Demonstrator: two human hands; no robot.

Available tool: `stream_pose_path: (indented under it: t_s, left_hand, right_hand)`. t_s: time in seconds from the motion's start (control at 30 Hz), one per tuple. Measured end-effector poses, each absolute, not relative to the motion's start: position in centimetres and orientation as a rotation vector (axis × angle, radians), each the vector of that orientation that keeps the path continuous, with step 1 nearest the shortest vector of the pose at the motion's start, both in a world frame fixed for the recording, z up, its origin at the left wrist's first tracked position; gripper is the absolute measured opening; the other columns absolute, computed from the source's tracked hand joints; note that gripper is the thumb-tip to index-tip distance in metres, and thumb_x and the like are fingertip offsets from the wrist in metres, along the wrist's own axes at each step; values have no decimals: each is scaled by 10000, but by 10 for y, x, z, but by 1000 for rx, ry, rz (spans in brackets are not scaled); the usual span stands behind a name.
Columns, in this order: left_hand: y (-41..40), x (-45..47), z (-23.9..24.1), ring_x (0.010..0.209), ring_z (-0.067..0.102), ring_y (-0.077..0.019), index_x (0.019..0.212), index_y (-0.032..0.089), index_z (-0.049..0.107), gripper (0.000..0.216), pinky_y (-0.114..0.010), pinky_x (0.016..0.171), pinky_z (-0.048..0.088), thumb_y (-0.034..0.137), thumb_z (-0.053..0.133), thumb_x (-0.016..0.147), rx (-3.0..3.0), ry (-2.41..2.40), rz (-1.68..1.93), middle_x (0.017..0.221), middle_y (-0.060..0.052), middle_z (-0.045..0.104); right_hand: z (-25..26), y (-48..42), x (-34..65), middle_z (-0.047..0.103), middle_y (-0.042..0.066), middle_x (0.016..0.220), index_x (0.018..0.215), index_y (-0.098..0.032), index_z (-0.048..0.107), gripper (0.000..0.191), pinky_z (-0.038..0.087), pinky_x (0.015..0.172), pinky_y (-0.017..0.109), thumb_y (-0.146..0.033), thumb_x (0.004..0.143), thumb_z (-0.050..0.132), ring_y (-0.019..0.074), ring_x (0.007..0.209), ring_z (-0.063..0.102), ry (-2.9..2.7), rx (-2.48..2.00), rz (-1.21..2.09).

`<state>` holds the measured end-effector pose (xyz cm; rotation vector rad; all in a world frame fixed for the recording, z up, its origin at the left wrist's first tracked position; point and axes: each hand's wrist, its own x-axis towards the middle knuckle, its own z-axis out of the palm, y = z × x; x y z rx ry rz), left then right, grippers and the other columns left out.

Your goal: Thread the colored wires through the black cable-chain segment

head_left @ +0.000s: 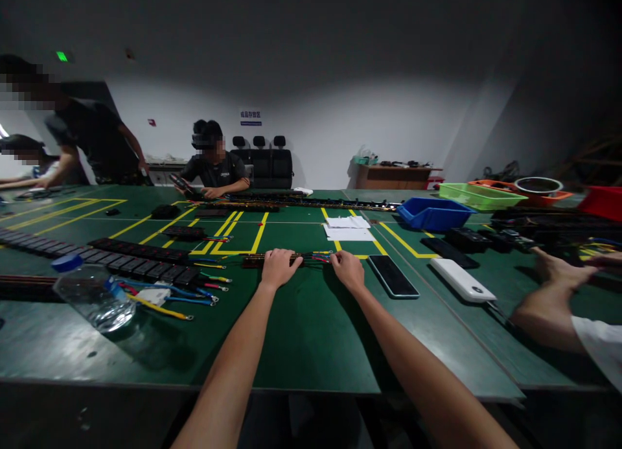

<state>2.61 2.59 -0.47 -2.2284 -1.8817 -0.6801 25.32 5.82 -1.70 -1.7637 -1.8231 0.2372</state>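
Note:
My left hand [278, 267] is closed over a short dark block [251, 261] that lies on the green table, its fingers wrapped over the top. From the block's right end, several thin coloured wires [317, 258] with metal lugs run toward my right hand [348, 271]. The fingers of that hand are pinched together at the wire ends. Just right of it lies a dark-screened phone [392, 276]. To the left, long rows of black modules [140, 266] end in blue, red and yellow cables [170, 305] with ring lugs.
A water bottle with a blue cap [94, 297] stands at the near left. White papers [347, 227], a blue bin [432, 214], a green tray [479, 195] and a white power bank [462, 280] are to the right. A co-worker's arm [551, 300] reaches in there; other people sit and stand across the table.

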Motion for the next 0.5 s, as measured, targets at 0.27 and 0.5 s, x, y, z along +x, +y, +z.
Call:
stream_pose_path:
  t_s: [0.27,0.5]
  left_hand:
    - [28,25,-6,1123,633,-275,1160,222,720,561,-460,1038,406,607,337,1017,-2265,-1889,-699,1198,-93,735]
    - [26,26,-3,1120,636,-279,1158,232,728,559,-456,1022,415,602,332,1018,-2251,-1892,-683,1194,-92,736]
  right_hand:
    - [-21,59,258,725,73,971,1018,-198,738,305,368,658,259,-416,986,526,192,850,639,-1742,-1713,193]
    - [-15,53,257,712,104,934,894,-188,764,426,338,622,252,-443,1022,449,185,792,623,-1833,-1725,140]
